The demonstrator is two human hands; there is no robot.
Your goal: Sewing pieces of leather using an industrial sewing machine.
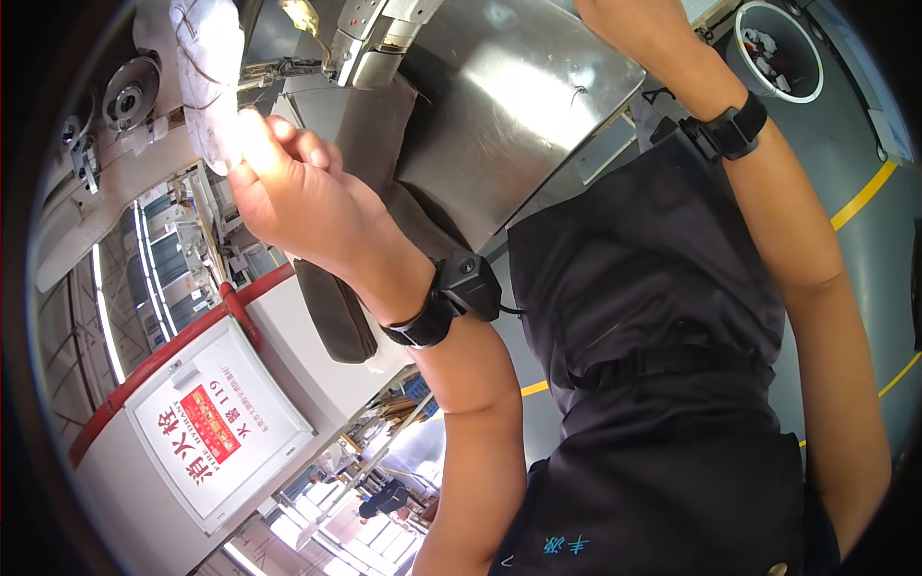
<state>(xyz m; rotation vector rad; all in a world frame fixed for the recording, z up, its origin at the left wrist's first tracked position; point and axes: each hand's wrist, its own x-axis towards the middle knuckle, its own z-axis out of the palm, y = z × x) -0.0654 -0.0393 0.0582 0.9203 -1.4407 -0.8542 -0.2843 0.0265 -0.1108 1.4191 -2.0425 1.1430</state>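
My left hand [298, 182] is raised at the upper left with its fingers curled in. It touches or lies right beside the lower end of a white wrapped piece [206, 82] with dark lines across it. Whatever the fingers grip, if anything, is hidden. Next to it is a metal machine head [379, 43], with a small yellowish piece [301, 14] near it. My right hand [629, 29] reaches over the far right edge of a shiny metal worktop [509, 106]; its fingers are cut off by the top edge. Both wrists wear black straps, the left with a small box.
A round metal wheel [132, 93] sits on the machine at far left. A white bin [780, 53] holding scraps stands on the floor at the upper right. A dark pad [333, 312] lies below my left wrist. A white cabinet [219, 422] and red pipe [125, 398] are at left.
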